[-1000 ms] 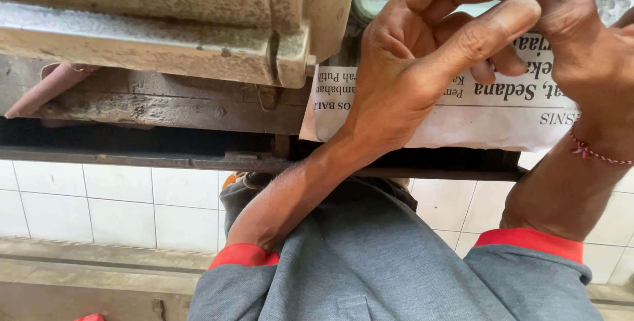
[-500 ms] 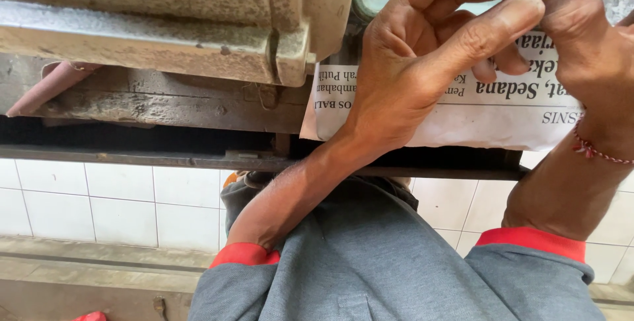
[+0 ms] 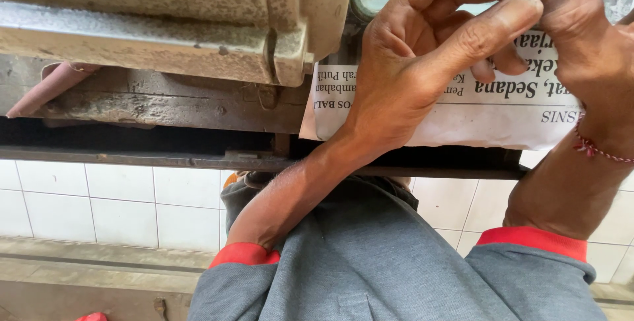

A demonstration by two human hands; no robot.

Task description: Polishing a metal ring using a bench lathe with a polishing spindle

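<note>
Both hands are up at the top, pressing a sheet of newspaper [image 3: 489,113] flat against the dusty grey machine [image 3: 172,24]. The left hand [image 3: 409,70] has its thumb stretched long across the paper and its other fingers curled in under it, and the right hand [image 3: 581,37] is bent over the top edge, but I cannot tell what its fingertips pinch. I think the paper is being fixed in place, so the next move needs a steady, gentle push so it does not rip.
</note>
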